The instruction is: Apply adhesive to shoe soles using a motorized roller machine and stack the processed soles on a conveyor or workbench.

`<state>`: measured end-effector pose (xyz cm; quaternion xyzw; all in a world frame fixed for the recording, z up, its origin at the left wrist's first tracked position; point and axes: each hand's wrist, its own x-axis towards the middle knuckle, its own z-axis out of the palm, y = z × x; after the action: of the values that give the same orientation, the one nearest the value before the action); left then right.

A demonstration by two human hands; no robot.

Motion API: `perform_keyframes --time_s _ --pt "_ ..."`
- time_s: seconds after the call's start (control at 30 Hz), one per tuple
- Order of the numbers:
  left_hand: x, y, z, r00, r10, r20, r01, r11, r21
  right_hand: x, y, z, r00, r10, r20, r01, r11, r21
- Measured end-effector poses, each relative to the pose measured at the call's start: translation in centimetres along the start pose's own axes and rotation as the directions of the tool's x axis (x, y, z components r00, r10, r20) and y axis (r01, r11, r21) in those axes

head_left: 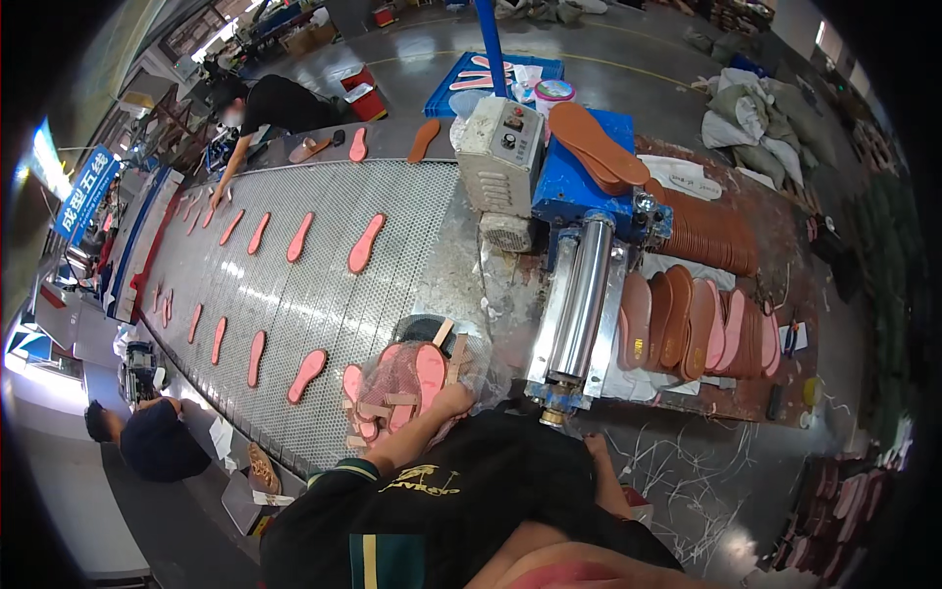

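Near the front edge of the mesh conveyor, my left hand point(453, 401) closes on the side of a clear plastic bag point(474, 368). Pink shoe soles point(430, 371) and tan strips point(371, 409) show through or beside the plastic. Down by my right side hangs my right hand point(595, 448), close to the lower end of a roller machine point(581, 304); its fingers are too small and partly hidden to read. Two rows of pink soles lie spaced along the conveyor point(339, 304), the closest being one sole point(367, 243) and another point(307, 376).
Right of the rollers, a worktable point(721, 398) bears brown and pink insoles point(692, 324) and a long brown stack point(711, 231). A grey control box point(498, 152) stands behind. One co-worker point(294, 106) reaches over the conveyor's far side; another person point(162, 442) sits at left.
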<state>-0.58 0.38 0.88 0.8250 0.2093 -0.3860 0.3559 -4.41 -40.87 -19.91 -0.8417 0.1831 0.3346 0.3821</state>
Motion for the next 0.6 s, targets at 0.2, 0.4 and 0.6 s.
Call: perform_keyframes --time_s 0.2,0.4,0.6 --pt "0.7 -0.9 1.0 0.998 0.042 0.048 -0.04 0.998 -0.052 0.1 0.8 -0.5 0.998 -0.031 -0.049 0.03 0.999 -0.033" --pt "2.0 -1.4 1.1 0.996 -0.043 0.076 0.045 0.999 -0.028 -0.6 0.2 -0.3 0.995 -0.033 -0.099 0.031 0.999 -0.028" --pt "1.5 -0.9 1.0 0.998 -0.035 0.046 0.034 0.999 0.021 -0.9 0.1 -0.4 0.999 -0.035 -0.04 0.038 0.995 0.087"
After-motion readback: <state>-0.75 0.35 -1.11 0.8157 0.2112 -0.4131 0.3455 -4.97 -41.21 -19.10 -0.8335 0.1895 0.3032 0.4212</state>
